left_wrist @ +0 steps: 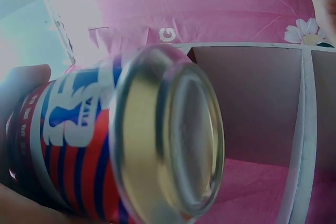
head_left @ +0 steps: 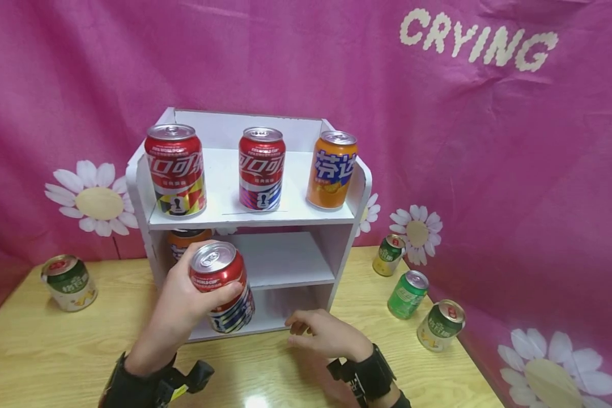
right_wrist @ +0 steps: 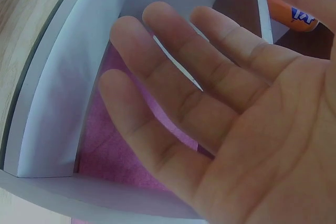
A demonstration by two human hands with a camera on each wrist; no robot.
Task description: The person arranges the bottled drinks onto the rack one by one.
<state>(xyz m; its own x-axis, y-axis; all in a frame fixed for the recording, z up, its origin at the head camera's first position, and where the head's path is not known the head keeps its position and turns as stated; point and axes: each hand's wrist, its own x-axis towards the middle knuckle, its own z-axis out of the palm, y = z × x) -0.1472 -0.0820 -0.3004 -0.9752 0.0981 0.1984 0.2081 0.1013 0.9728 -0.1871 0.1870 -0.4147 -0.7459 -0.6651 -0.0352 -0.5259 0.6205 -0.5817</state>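
My left hand point(head_left: 186, 297) grips a red cola can point(head_left: 226, 300) in front of the middle and lower levels of a white shelf point(head_left: 265, 222). In the left wrist view the can's silver base point(left_wrist: 191, 140) faces the camera, with blue and red stripes beside it. Behind the held can, an orange can point(head_left: 181, 241) stands on the middle level, partly hidden. My right hand point(head_left: 328, 334) holds nothing and hovers near the shelf's lower right front, fingers relaxed; its palm point(right_wrist: 283, 124) shows in the right wrist view.
On the top level stand two red cola cans point(head_left: 175, 175) and an orange soda can point(head_left: 332, 170). A green-and-cream can point(head_left: 71, 286) is left of the shelf. To the right stand a green can point(head_left: 408, 294) and two more green-topped cans point(head_left: 441, 326). A pink cloth point(head_left: 469, 170) hangs behind.
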